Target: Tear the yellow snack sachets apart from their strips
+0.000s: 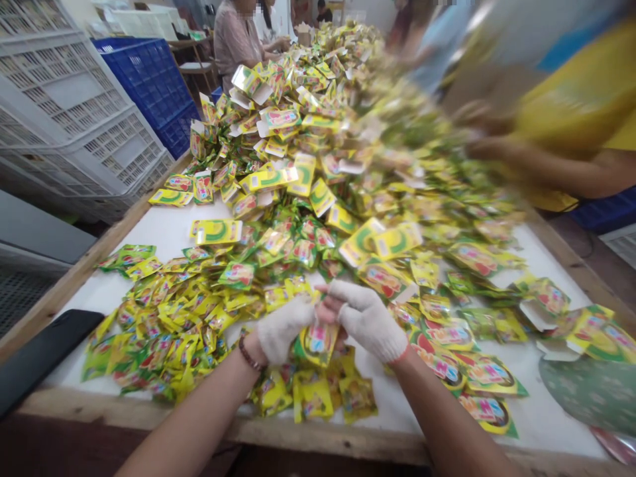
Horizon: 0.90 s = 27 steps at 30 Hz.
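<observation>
Grip: left hand (pixel 284 329) and right hand (pixel 370 321) are grasping one pack (pixel 318 343).
Near: many sachets (pixel 314 396) are lying loose.
Beyond: boxes (pixel 218 232) are lying heaped, some gaping.

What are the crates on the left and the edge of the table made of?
White crate: probably plastic, given its molded slatted openings. Blue crate: likely plastic too, smooth and slightly shiny. Table edge: apparently bare wood, brown and rough-looking.

Table (pixel 169 228), white top | wooden rim (pixel 348 444) | packets (pixel 173 331), cartons (pixel 216 232) heaped | black phone (pixel 52 344), left | floral green item (pixel 591 394), right
</observation>
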Each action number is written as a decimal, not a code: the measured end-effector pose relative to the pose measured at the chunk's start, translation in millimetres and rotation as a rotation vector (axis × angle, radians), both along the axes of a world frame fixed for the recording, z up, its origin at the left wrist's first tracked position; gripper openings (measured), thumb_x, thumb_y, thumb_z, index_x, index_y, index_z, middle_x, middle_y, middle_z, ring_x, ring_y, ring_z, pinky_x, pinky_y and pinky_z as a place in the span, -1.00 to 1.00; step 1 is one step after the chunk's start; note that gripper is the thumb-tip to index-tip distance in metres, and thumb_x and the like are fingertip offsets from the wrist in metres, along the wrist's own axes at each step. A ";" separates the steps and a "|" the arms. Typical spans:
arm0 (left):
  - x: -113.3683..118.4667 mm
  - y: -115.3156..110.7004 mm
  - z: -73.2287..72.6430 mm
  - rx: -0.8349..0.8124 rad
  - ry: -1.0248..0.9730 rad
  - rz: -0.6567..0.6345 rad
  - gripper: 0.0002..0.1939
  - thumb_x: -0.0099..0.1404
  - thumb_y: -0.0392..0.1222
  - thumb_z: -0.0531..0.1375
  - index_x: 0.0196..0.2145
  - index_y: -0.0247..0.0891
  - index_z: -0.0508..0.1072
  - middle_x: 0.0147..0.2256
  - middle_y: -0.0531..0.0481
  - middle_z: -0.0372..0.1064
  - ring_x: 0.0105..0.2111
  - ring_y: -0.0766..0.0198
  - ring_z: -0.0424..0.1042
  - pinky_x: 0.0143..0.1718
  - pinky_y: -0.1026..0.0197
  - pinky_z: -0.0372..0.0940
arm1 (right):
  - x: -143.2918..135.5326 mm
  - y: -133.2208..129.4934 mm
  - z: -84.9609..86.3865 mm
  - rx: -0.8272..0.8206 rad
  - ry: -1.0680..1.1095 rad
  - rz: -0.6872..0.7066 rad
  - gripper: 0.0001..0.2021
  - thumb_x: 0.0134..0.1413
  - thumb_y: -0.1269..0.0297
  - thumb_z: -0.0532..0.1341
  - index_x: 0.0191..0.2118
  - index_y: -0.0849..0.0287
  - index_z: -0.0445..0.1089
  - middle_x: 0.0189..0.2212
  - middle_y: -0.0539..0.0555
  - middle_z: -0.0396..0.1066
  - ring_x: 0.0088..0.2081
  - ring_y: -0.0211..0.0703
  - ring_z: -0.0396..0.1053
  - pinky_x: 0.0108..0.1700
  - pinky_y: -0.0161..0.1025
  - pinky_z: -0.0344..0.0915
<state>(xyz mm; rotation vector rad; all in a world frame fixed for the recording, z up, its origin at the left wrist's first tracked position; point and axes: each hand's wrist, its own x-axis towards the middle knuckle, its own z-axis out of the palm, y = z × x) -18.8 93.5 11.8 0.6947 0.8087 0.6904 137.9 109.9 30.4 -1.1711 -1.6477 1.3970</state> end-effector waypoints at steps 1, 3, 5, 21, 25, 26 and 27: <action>-1.1 2.4 4.6 -0.008 0.006 -0.002 -0.69 0.10 -0.01 0.30 -0.33 -0.34 0.52 -0.45 -0.09 0.48 -0.45 0.19 0.47 -0.35 0.16 0.36 | 5.1 3.3 4.3 0.032 -0.024 -0.056 -0.72 0.07 0.26 0.13 -0.15 0.18 0.51 -0.37 0.06 0.44 -0.32 -0.12 0.37 -0.29 -0.21 0.35; -7.5 8.4 14.4 0.037 0.102 0.046 -0.64 0.15 0.06 0.24 -0.31 -0.34 0.51 -0.39 -0.10 0.49 -0.40 0.20 0.47 -0.32 0.16 0.35 | 23.4 8.5 16.7 0.097 -0.090 -0.132 -0.74 0.05 0.31 0.09 -0.23 0.16 0.51 -0.38 0.04 0.45 -0.33 -0.14 0.37 -0.29 -0.24 0.33; -18.1 14.1 22.2 0.170 0.304 0.128 -0.63 0.16 0.08 0.22 -0.34 -0.33 0.50 -0.39 -0.07 0.46 -0.40 0.23 0.44 -0.35 0.21 0.32 | 49.4 10.1 32.0 0.119 -0.221 -0.096 -0.74 0.02 0.36 0.06 -0.29 0.15 0.50 -0.47 0.01 0.42 -0.43 -0.19 0.33 -0.37 -0.27 0.28; -26.2 12.7 8.1 0.863 1.691 -0.300 -0.80 0.29 -0.34 -0.01 -0.21 -0.21 0.37 -0.13 -0.11 0.32 -0.17 0.16 0.38 -0.14 0.16 0.27 | -21.7 -1.2 -11.3 0.164 -0.914 0.217 -0.72 -0.11 0.28 0.31 -0.19 0.13 0.40 -0.21 0.09 0.28 -0.27 -0.14 0.25 -0.39 -0.31 0.06; -30.4 19.4 6.6 0.828 1.773 -0.321 -0.81 0.32 -0.30 -0.01 -0.16 -0.21 0.33 -0.15 -0.12 0.32 -0.20 0.11 0.41 -0.20 0.12 0.28 | -15.3 -3.0 -9.5 0.082 -0.835 0.170 -0.79 -0.15 0.39 0.30 -0.29 0.14 0.40 -0.40 -0.01 0.30 -0.42 -0.24 0.22 -0.43 -0.34 0.03; -28.4 21.6 5.6 0.820 1.786 -0.314 -0.82 0.32 -0.28 0.00 -0.14 -0.21 0.32 -0.16 -0.13 0.31 -0.22 0.10 0.42 -0.23 0.11 0.28 | -12.8 -3.6 -9.4 0.072 -0.817 0.137 -0.79 -0.12 0.41 0.27 -0.26 0.13 0.41 -0.43 -0.02 0.31 -0.44 -0.24 0.22 -0.44 -0.34 0.04; -26.0 24.1 4.7 0.807 1.794 -0.302 -0.82 0.32 -0.26 0.01 -0.13 -0.21 0.31 -0.17 -0.14 0.31 -0.23 0.08 0.42 -0.26 0.10 0.28 | -10.2 -4.0 -10.5 0.068 -0.790 0.109 -0.77 -0.09 0.43 0.24 -0.23 0.10 0.42 -0.45 -0.03 0.33 -0.45 -0.24 0.22 -0.44 -0.34 0.05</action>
